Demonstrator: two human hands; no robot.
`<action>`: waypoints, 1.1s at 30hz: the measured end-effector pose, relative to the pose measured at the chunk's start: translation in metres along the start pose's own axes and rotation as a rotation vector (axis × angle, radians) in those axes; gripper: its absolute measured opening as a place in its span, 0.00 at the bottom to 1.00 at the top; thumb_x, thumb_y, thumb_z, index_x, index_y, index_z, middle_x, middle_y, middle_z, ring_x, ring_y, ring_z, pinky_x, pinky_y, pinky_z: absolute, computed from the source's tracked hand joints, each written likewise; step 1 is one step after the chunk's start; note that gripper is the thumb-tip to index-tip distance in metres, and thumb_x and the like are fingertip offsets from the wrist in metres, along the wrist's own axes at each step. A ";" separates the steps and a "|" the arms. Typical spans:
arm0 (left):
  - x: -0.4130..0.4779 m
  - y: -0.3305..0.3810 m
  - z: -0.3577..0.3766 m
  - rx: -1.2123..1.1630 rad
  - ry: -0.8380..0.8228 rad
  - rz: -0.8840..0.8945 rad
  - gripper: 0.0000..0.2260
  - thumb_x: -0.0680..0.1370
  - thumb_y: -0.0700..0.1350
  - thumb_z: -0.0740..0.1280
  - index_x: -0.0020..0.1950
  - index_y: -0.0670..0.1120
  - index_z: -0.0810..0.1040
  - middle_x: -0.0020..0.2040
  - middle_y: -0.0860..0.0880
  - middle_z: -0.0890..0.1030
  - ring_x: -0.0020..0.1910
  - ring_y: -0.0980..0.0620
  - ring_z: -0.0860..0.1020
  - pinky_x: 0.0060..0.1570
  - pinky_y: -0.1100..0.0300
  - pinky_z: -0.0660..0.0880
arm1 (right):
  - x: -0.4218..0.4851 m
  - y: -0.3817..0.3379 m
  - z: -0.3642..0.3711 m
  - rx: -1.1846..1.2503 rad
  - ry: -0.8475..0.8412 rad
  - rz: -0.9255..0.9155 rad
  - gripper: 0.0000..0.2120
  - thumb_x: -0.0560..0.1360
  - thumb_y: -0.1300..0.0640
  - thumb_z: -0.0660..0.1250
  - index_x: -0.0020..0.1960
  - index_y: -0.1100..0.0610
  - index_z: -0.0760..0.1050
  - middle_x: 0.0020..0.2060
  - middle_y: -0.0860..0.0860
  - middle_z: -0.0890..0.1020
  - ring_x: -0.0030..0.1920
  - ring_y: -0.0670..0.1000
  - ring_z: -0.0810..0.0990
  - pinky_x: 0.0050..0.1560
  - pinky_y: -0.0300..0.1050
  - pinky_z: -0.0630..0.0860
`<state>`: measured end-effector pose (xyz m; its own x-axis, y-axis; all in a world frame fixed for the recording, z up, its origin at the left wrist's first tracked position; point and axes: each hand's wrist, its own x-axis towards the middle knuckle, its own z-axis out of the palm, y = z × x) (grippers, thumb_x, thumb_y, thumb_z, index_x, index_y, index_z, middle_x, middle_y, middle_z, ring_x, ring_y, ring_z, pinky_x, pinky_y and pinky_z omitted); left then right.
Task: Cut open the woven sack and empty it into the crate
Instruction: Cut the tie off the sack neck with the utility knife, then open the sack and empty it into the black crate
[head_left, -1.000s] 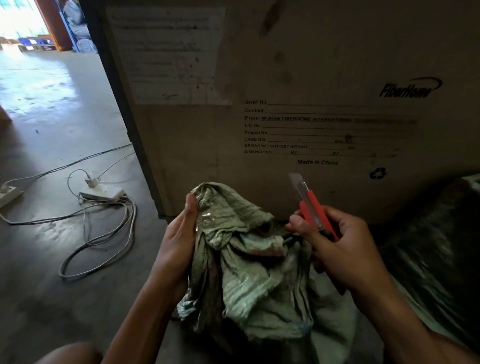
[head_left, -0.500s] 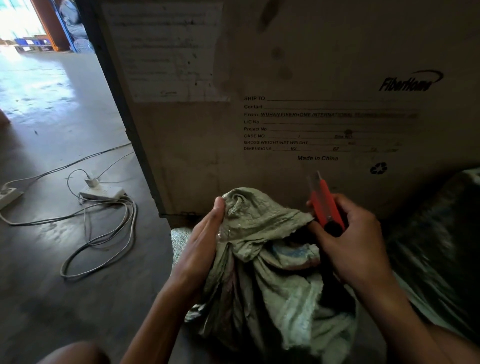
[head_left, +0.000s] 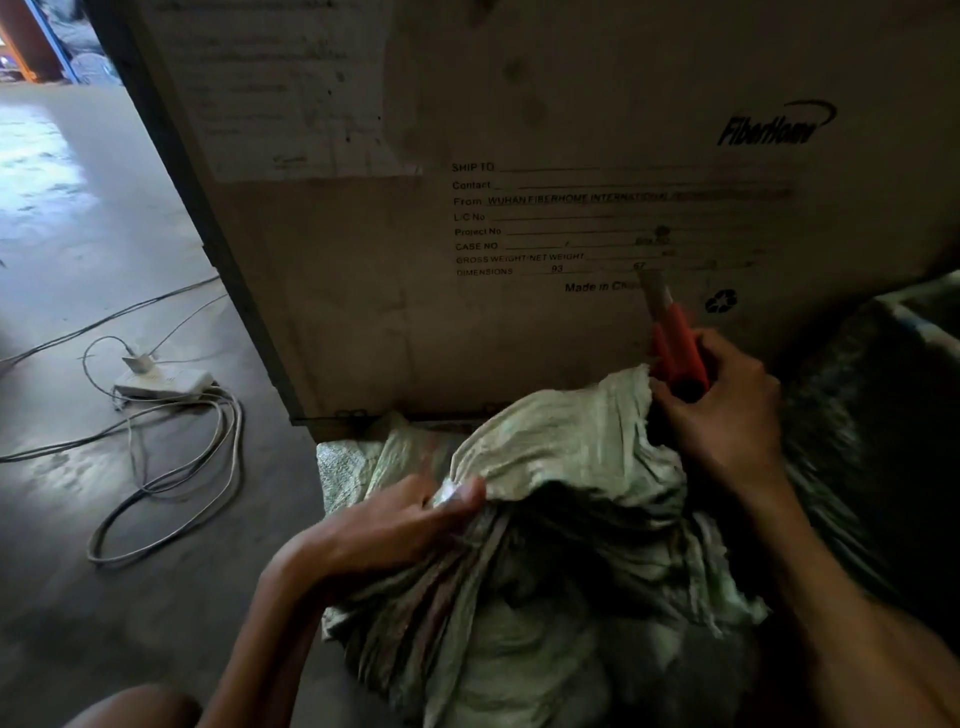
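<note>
A crumpled pale green woven sack (head_left: 550, 525) stands on the floor in front of me, its top pulled apart into a dark mouth. My left hand (head_left: 395, 525) pinches the sack's near left rim. My right hand (head_left: 727, 410) grips a red utility knife (head_left: 675, 348) with its blade pointing up, and the same hand's fingers touch the sack's far right rim. A dark container (head_left: 883, 395), possibly the crate, lies at the right edge and is blurred.
A big cardboard box (head_left: 519, 218) with printed shipping text rises right behind the sack. On the concrete floor to the left lie a white power strip (head_left: 161, 382) and looped cables (head_left: 171, 467). My knee (head_left: 135, 709) shows at the bottom left.
My left hand has slid down from the bunched top to the near rim. My right hand with the knife moved right and up, and the sack's top has spread open.
</note>
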<state>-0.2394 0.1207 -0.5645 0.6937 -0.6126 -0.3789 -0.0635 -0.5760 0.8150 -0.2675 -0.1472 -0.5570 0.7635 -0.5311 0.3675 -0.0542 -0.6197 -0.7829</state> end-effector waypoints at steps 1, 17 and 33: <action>-0.002 -0.003 -0.001 0.073 0.005 -0.009 0.40 0.51 0.86 0.59 0.49 0.60 0.79 0.51 0.59 0.84 0.51 0.62 0.81 0.56 0.66 0.77 | 0.003 0.002 0.000 0.008 -0.004 0.017 0.14 0.72 0.61 0.76 0.57 0.56 0.81 0.42 0.50 0.82 0.44 0.52 0.82 0.44 0.38 0.75; 0.041 -0.023 0.035 0.260 0.790 -0.147 0.35 0.69 0.74 0.67 0.63 0.48 0.76 0.58 0.44 0.83 0.57 0.41 0.81 0.53 0.48 0.79 | -0.033 0.011 0.008 -0.310 -0.136 0.099 0.14 0.83 0.44 0.57 0.47 0.51 0.74 0.33 0.50 0.79 0.32 0.49 0.77 0.33 0.47 0.70; 0.045 -0.001 0.062 0.038 0.672 -0.110 0.35 0.78 0.70 0.58 0.50 0.38 0.83 0.55 0.31 0.82 0.55 0.32 0.80 0.56 0.45 0.77 | -0.136 0.190 -0.016 -0.835 -0.430 0.814 0.19 0.80 0.52 0.61 0.68 0.60 0.74 0.65 0.59 0.79 0.65 0.61 0.79 0.62 0.54 0.78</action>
<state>-0.2526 0.0603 -0.6090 0.9917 -0.0878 -0.0942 0.0160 -0.6417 0.7668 -0.3920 -0.2016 -0.7479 0.4559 -0.7985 -0.3930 -0.8832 -0.4604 -0.0892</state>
